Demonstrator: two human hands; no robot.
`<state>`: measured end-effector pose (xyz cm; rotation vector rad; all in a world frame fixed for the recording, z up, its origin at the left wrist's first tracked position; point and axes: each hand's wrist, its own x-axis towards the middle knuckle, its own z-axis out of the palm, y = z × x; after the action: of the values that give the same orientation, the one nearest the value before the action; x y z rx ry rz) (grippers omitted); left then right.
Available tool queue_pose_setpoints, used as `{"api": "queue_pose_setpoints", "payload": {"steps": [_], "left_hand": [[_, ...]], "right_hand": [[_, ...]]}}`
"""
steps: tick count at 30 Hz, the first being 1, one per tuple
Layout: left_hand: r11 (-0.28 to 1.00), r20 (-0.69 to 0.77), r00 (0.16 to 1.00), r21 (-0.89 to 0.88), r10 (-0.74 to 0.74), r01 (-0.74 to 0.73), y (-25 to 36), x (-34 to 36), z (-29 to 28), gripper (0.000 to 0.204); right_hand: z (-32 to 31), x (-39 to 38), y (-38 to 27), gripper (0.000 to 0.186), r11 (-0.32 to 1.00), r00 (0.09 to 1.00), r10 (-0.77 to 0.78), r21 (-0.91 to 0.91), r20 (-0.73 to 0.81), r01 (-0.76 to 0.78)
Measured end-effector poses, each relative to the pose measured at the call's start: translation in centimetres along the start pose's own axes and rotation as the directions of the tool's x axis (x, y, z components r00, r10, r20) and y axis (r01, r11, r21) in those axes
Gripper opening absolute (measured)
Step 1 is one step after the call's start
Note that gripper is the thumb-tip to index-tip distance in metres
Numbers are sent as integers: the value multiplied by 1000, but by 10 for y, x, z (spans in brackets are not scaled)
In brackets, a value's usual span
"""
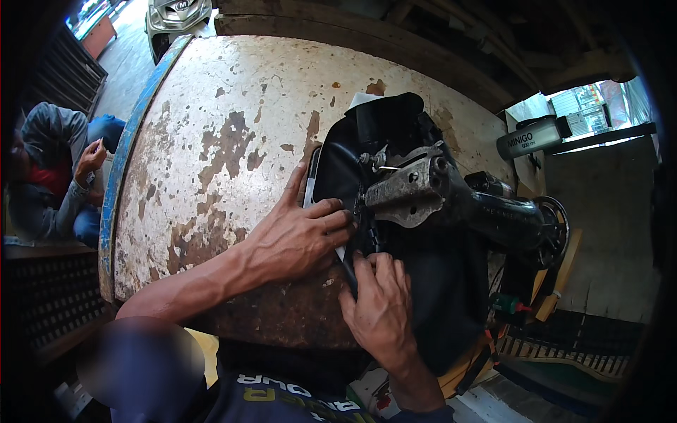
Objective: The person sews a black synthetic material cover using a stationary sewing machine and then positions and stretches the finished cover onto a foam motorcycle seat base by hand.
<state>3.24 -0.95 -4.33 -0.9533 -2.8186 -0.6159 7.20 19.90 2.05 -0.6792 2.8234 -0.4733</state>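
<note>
A sheet of black material (444, 303) lies under the head of an old black sewing machine (402, 190) on the worn tabletop. My left hand (303, 229) is on the material's pale-edged left side, index finger stretched along it and other fingers bent over it beside the needle area. My right hand (374, 303) is just in front of the presser area, its bent fingers gripping the material; the fingertips are partly hidden. The machine's handwheel (553, 233) stands at the right.
Another person (60, 173) sits beyond the table's blue edge (127, 151) at the left. A silver flask (529, 137) is at the back right, a small green bottle (504, 304) by the right edge. Dark wooden beams (437, 42) cross the back; a vehicle (176, 25) stands beyond.
</note>
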Motion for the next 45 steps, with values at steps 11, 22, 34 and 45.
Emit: {"api": "queue_pose_setpoints", "payload": {"steps": [11, 22, 34, 45], "left_hand": [[999, 46, 999, -15, 29, -28, -11, 2, -2, 54], [997, 47, 999, 72, 24, -27, -6, 10, -4, 48], [1000, 53, 999, 23, 1, -2, 0, -2, 3, 58], [998, 46, 998, 43, 53, -55, -3, -11, 6, 57]], "right_hand": [[16, 8, 10, 51, 993, 996, -32, 108, -81, 40], [17, 18, 9, 43, 991, 996, -7, 131, -84, 18], [-21, -1, 25, 62, 992, 991, -128, 3, 41, 128], [3, -2, 32, 44, 969, 977, -189, 142, -100, 202]]}}
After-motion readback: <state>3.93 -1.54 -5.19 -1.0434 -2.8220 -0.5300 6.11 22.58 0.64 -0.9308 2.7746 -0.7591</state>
